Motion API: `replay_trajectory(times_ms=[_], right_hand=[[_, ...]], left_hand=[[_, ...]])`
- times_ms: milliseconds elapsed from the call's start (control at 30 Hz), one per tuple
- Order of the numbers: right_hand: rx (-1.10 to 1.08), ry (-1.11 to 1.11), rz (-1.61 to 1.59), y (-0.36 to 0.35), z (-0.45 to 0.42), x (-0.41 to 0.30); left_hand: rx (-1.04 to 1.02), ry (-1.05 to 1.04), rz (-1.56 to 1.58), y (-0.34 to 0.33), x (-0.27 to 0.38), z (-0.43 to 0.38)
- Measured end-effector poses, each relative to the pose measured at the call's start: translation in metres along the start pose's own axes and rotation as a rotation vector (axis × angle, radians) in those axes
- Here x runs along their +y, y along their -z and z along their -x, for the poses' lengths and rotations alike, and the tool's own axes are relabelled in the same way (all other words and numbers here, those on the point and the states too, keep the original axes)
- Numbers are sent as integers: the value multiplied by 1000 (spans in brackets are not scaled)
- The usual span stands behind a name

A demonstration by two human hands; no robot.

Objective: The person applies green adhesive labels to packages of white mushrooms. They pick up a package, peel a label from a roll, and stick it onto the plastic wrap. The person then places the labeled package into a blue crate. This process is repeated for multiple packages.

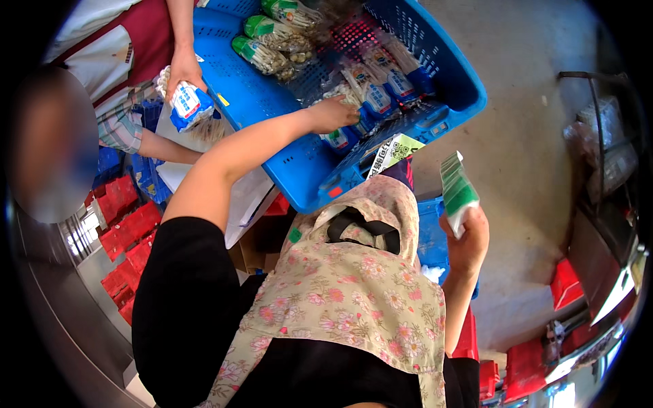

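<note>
My left hand (334,115) reaches into a blue plastic crate (255,97), its fingers down on a blue-and-white bag of enoki mushrooms (339,137). A bit of green shows at the fingertips; whether they grip anything is hidden. More blue-and-white mushroom bags (377,97) lie side by side along the crate's near right part. At the far end rest several mushroom bags with green tops (262,53). To the right of the crate, my right hand (467,234) holds up a folded strip of green-and-white labels (459,188).
At upper left a co-worker's hand (186,69) grips another blue-and-white mushroom bag (189,107) beside the crate's rim. A printed card (395,153) is on the crate's near end. Red crates (127,224) stand at left; a metal-framed rack (597,143) is at right.
</note>
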State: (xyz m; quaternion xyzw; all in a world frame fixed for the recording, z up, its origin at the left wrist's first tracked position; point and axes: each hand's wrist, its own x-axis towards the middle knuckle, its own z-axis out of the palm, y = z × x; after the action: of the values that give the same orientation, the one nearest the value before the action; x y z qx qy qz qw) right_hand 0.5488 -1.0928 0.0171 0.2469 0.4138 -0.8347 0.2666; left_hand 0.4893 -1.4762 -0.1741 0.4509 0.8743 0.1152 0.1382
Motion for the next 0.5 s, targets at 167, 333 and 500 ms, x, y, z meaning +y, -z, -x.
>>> replay_trajectory(times_ms=[167, 333, 500], right_hand=[[22, 383, 675, -29, -2, -1], [7, 558, 1067, -64, -9, -21], [-19, 778, 1253, -81, -1, -40]], left_hand=[[599, 438, 340, 150, 82, -61], [464, 99, 586, 231, 153, -88], [533, 142, 606, 242, 154, -93]])
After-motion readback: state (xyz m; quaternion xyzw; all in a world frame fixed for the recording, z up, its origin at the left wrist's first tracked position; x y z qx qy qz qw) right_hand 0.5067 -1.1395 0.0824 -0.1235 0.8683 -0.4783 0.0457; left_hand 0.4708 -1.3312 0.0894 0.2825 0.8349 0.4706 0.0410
